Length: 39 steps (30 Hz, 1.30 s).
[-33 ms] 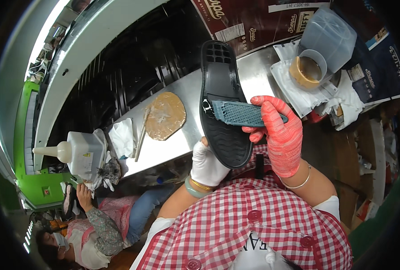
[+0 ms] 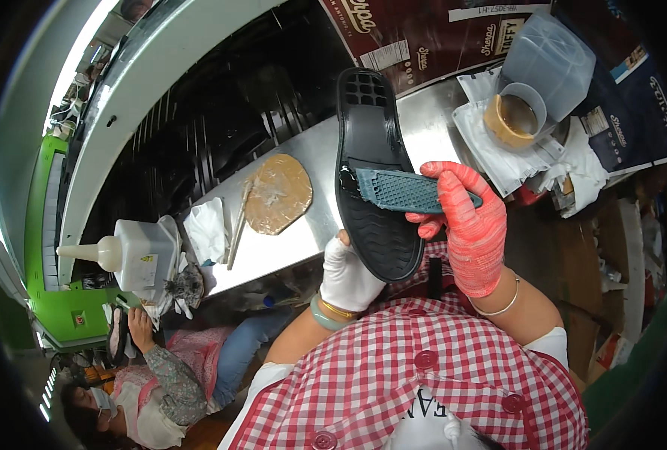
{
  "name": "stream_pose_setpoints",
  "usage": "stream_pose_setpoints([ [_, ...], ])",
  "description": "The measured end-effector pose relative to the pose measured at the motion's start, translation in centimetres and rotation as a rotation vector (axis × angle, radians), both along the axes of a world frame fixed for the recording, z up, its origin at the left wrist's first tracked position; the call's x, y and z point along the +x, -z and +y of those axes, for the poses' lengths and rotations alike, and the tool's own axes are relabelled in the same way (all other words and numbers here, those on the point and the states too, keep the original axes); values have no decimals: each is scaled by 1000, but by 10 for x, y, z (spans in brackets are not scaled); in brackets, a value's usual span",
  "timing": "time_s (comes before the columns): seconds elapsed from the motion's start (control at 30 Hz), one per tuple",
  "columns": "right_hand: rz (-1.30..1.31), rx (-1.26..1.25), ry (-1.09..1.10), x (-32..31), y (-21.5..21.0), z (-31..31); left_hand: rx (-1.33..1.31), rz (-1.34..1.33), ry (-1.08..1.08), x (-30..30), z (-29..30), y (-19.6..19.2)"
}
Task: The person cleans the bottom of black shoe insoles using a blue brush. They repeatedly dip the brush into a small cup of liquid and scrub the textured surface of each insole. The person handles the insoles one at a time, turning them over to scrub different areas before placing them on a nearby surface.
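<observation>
My left hand (image 2: pixel 346 276), in a white glove, has its grip clamped on the heel end of a black shoe sole (image 2: pixel 374 176), holding it up over the metal table (image 2: pixel 423 124) with the toe pointing away from me. My right hand (image 2: pixel 470 225), in a red glove, has its grip closed around a teal ribbed strap piece (image 2: pixel 401 191) that lies across the middle of the sole, touching it. On the table to the left lies a tan insole (image 2: pixel 277 193); to the right stands a cup of brownish glue (image 2: pixel 515 114) on white paper (image 2: pixel 491 154). A white squeeze bottle (image 2: pixel 131 253) sits far left.
</observation>
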State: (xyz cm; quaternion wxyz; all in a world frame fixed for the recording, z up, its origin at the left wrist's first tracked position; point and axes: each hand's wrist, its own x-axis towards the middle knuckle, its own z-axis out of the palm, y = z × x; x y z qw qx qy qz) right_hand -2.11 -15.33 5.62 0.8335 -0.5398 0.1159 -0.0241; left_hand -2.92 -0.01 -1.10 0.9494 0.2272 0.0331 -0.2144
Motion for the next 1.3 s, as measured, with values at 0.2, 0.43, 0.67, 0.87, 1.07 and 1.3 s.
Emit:
stream_pose_setpoints([
  [0.2,-66,-60,60,0,-9,-7,78,-152,119,-3,-1,-15],
  [0.43,-242,-28,116,12,-27,-25,220,-230,322,0,15,-4],
  [0.67,-257,7,138,23,-37,-39,262,-329,401,1,26,4],
  [0.87,-172,-54,-5,15,-38,-48,235,-326,462,3,22,-14],
  [1.07,-97,-63,-47,0,-15,-32,167,-230,298,8,7,-14],
  [1.3,-16,-68,-115,-5,-9,-22,151,-172,243,9,15,-2],
])
